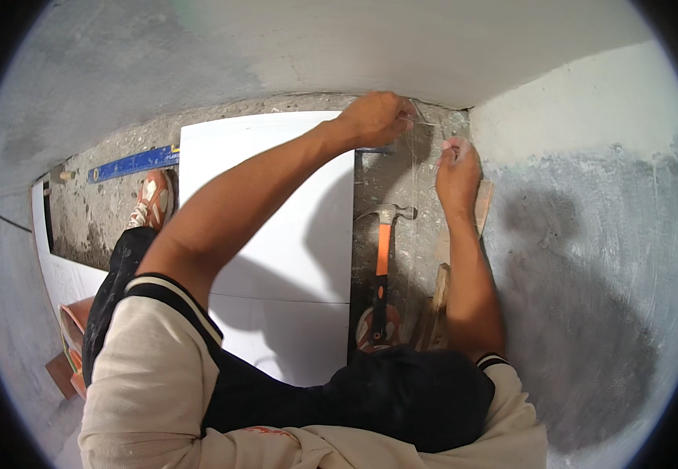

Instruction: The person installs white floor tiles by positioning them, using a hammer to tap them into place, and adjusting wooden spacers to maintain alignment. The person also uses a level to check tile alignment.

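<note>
A pale grey plastered wall (276, 55) spans the far side and meets, at a corner, a grey-patched right-hand wall (613, 234). Between them lies a rough, gritty concrete floor (93, 219), its surface pitted and speckled. A smooth white rectangular panel (300, 262), crossed by a thin seam, covers the middle; a long blue spirit level (132, 164) rests to its left, and an orange-and-black claw hammer (383, 242) lies just beside its right edge, head toward the far wall.

The left hand (380, 116) reaches across the panel, thumb and fingertips pinched on a thin, pale, translucent strand (430, 123); the right hand (458, 170), near the corner, has its fingertips drawn together, apparently on the same strand. The strand spans the gap between the hands, above the floor. It probably handles as nearly weightless and limp — stiff only under tension — and perhaps slippery. The best hold is likely a fingertip pinch near each end, or a turn around a finger; fineness makes it easy to lose against the concrete.
</note>
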Action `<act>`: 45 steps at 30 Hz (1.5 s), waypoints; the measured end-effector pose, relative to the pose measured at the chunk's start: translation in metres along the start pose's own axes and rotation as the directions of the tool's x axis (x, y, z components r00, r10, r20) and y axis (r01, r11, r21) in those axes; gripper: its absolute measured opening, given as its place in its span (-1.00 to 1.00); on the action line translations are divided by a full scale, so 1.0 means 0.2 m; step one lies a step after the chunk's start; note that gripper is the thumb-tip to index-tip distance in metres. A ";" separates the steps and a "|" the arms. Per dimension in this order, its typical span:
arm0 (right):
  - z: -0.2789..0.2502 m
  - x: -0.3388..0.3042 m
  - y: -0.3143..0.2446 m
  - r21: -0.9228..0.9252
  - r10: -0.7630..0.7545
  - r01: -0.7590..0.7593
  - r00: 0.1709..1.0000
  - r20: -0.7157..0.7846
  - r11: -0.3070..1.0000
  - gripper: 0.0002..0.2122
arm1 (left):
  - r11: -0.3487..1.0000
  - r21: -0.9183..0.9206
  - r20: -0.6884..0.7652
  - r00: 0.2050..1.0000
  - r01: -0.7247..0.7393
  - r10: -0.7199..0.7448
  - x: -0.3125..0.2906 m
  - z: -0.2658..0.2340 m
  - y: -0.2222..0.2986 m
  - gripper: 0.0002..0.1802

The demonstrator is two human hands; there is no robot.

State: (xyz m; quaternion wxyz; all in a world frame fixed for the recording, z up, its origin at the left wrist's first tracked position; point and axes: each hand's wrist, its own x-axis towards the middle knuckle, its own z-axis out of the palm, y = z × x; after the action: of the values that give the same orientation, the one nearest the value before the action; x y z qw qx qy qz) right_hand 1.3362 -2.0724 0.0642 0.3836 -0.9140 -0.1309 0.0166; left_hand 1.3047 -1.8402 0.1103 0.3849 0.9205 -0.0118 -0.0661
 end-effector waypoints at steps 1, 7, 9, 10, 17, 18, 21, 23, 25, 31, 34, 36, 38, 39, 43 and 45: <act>0.00 -0.01 0.00 0.037 0.031 -0.031 0.999 0.008 0.999 -0.84 | 0.997 -0.076 0.014 1.000 0.001 0.000 0.02 0.04 0.01 -0.58; 0.02 -0.02 0.05 0.077 0.027 -0.029 0.999 0.024 0.997 -0.88 | 0.973 -0.229 -0.042 0.998 0.032 -0.043 0.02 0.23 0.08 -0.66; 0.01 -0.02 0.06 0.105 0.055 -0.061 0.997 0.052 0.993 -0.87 | 0.963 -0.262 -0.051 0.996 0.055 -0.070 0.03 0.24 0.09 -0.68; 0.00 -0.02 0.02 0.130 0.074 -0.083 0.994 0.077 0.988 -0.86 | 0.960 -0.276 -0.060 0.996 0.046 -0.065 0.02 0.25 0.08 -0.68; -0.07 0.02 0.02 0.062 -0.195 0.187 0.962 0.191 0.980 -0.80 | 0.992 -0.127 -0.128 0.991 0.024 -0.040 0.05 0.17 0.05 -0.68; -0.08 0.02 0.03 0.127 -0.110 0.083 0.969 0.222 0.988 -0.80 | 0.985 -0.169 -0.132 0.990 0.025 -0.048 0.06 0.17 0.05 -0.68; -0.06 0.04 0.05 0.269 0.062 -0.147 0.952 0.300 0.952 -0.81 | 0.974 -0.223 -0.121 0.990 0.042 -0.070 0.07 0.17 0.01 -0.68; -0.03 0.04 0.09 0.310 0.088 -0.186 0.948 0.304 0.932 -0.80 | 0.982 -0.175 -0.071 0.994 0.069 -0.083 0.08 0.18 0.00 -0.68; -0.02 0.05 0.11 0.326 0.101 -0.206 0.945 0.312 0.923 -0.79 | 0.985 -0.175 -0.119 0.992 0.017 -0.039 0.07 0.22 0.01 -0.69; -0.02 0.03 0.07 0.394 0.126 -0.288 0.913 0.388 0.873 -0.77 | 0.991 -0.128 -0.154 0.986 0.043 -0.063 0.12 0.26 0.00 -0.72; -0.02 0.04 0.09 0.496 0.130 -0.336 0.906 0.404 0.801 -0.80 | 0.985 -0.172 -0.108 0.994 0.007 -0.026 0.13 0.27 0.01 -0.72; -0.02 0.04 0.11 0.555 0.143 -0.368 0.902 0.407 0.746 -0.82 | 0.983 -0.181 -0.108 0.994 -0.006 -0.013 0.13 0.29 0.01 -0.73; 0.00 0.04 0.09 0.577 0.179 -0.421 0.885 0.429 0.700 -0.82 | 0.985 -0.170 -0.138 0.990 0.012 -0.036 0.12 0.33 0.02 -0.74; 0.01 0.05 0.08 0.537 0.176 -0.402 0.889 0.422 0.742 -0.80 | 0.998 -0.049 -0.227 0.974 -0.031 0.020 0.10 0.35 0.03 -0.74; 0.00 0.04 0.09 0.363 0.217 -0.315 0.934 0.285 0.877 -0.77 | 0.971 0.239 -0.350 0.932 -0.008 0.093 0.02 0.42 0.20 -0.71; 0.00 0.05 0.10 0.340 0.231 -0.296 0.948 0.218 0.893 -0.77 | 0.973 0.225 -0.355 0.934 0.042 0.042 0.00 0.47 0.31 -0.64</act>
State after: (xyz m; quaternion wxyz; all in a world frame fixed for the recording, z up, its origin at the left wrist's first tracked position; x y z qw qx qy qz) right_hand 1.3499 -2.0828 0.0514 0.5296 -0.8300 -0.0324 0.1718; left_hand 1.2945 -1.9500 0.0888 0.2719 0.9553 0.0508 0.1043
